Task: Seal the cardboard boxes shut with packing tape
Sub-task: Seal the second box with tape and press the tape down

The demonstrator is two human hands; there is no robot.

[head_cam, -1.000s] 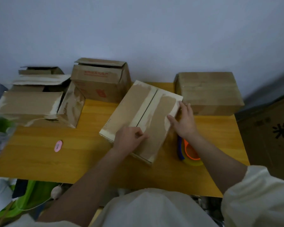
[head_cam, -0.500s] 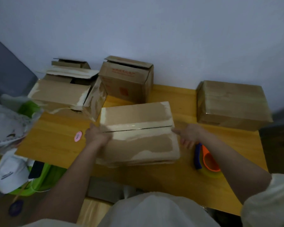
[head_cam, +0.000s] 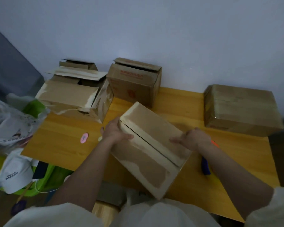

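1. A closed box [head_cam: 152, 149] lies skewed on the wooden table [head_cam: 64, 138], its flaps meeting in a dark seam along the top, its near corner overhanging the table's front edge.
2. The left hand [head_cam: 116, 131] grips the box's far-left end, thumb across the top.
3. The right hand [head_cam: 193, 139] rests on the box's right side, fingers curled over the top edge, thumb pointing left.
4. The tape dispenser [head_cam: 205, 166], blue and orange, lies just right of the box, mostly hidden by the right forearm.
5. At the back left stand two open boxes [head_cam: 74, 97], [head_cam: 134, 81] with raised flaps; a third peeks out behind them.
6. A taped box [head_cam: 241, 108] sits at the back right, well apart.
7. A pink tag [head_cam: 84, 137] lies left of the left hand.
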